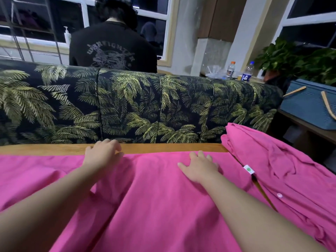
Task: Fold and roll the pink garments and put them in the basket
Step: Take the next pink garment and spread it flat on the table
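— Lying where, the pink garment (154, 206)?
— Spreading flat over the wooden surface (163, 148), reaching its far edge. Second pink garment (283, 164) lying crumpled at the right, buttons and a small white label showing.
— Hands doing what?
— Left hand (102, 157) resting at the far hem, fingers bending over the edge, touching cloth and wood. Right hand (199, 168) pressing flat, fingers apart, clamping nothing.
— And the basket (307, 108)?
— Standing far right on a low shelf, blue, handles hanging; inside not showing, cannot tell the contents.

Both forearms and hands (198, 167) are bare, without sleeves or jewellery.
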`<control>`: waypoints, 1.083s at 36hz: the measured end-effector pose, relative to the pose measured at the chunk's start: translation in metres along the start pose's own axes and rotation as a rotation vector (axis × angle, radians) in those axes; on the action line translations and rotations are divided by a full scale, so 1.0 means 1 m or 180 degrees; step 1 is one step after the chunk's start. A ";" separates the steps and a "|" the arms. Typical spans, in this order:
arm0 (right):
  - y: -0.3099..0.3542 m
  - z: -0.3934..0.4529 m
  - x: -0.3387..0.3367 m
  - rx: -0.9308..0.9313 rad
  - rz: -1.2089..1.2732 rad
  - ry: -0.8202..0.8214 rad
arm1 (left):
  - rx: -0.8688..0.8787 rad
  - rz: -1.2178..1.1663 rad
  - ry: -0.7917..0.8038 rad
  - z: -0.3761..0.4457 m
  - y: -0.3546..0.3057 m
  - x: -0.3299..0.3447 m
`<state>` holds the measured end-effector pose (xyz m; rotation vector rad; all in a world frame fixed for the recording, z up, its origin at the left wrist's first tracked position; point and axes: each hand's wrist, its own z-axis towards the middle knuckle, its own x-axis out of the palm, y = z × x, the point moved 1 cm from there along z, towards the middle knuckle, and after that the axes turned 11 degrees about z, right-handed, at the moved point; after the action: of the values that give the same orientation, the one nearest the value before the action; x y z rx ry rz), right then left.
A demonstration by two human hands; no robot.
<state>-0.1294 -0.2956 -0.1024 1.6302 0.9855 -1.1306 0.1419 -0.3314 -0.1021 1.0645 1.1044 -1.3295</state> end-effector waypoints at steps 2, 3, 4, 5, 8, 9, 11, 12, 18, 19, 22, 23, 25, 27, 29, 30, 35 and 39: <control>0.006 0.000 -0.002 0.0141 -0.0271 0.0078 | -0.0016 0.0252 0.0249 -0.012 0.024 -0.005; 0.011 -0.001 -0.004 0.0195 -0.0383 0.0092 | -0.0060 0.0358 0.0353 -0.019 0.036 -0.006; 0.018 -0.002 -0.005 0.0185 -0.0456 0.0057 | -0.0116 0.0424 0.0415 -0.026 0.046 -0.007; 0.027 -0.005 -0.006 0.0087 -0.0490 -0.0037 | -0.0166 0.0471 0.0451 -0.031 0.056 -0.008; 0.061 -0.018 0.002 -0.0575 -0.0236 -0.0308 | -0.0239 0.0656 0.0569 -0.045 0.079 -0.012; 0.073 -0.025 0.008 -0.0763 -0.0009 -0.0304 | -0.0261 0.0707 0.0600 -0.049 0.085 -0.012; 0.095 -0.036 0.021 -0.1008 0.0378 -0.0271 | -0.0334 0.0688 0.0628 -0.053 0.095 -0.013; 0.103 -0.039 0.028 -0.1089 0.0491 -0.0263 | -0.0375 0.0635 0.0614 -0.054 0.099 -0.013; 0.110 -0.042 0.063 -0.1175 0.0607 -0.0160 | -0.0516 0.0360 0.0465 -0.045 0.115 -0.011; 0.107 -0.042 0.066 -0.1191 0.0570 -0.0190 | -0.0581 0.0351 0.0533 -0.043 0.118 -0.011; 0.105 -0.042 0.067 -0.1179 0.0559 -0.0236 | -0.0750 0.0464 0.0782 -0.037 0.128 -0.010; 0.105 -0.043 0.067 -0.1157 0.0561 -0.0242 | -0.0746 0.0508 0.0840 -0.036 0.133 -0.009; 0.106 -0.042 0.068 -0.1114 0.0567 -0.0276 | -0.0693 0.0541 0.0894 -0.035 0.141 -0.005; 0.107 -0.041 0.068 -0.1103 0.0563 -0.0300 | -0.0654 0.0419 0.0855 -0.035 0.146 -0.003; 0.106 -0.041 0.069 -0.1108 0.0562 -0.0298 | -0.0685 0.0168 0.0663 -0.033 0.146 -0.003; 0.106 -0.041 0.069 -0.1109 0.0565 -0.0296 | -0.0744 -0.0018 0.0517 -0.032 0.145 -0.004; 0.107 -0.041 0.069 -0.1111 0.0555 -0.0310 | -0.1059 -0.0593 -0.0007 -0.015 0.141 -0.007; 0.107 -0.042 0.067 -0.1121 0.0484 -0.0279 | -0.1124 -0.0296 -0.0020 0.000 0.141 -0.002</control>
<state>-0.0011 -0.2787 -0.1350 1.3363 0.9276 -0.8630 0.2825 -0.3332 -0.1064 0.7558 1.3389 -1.1529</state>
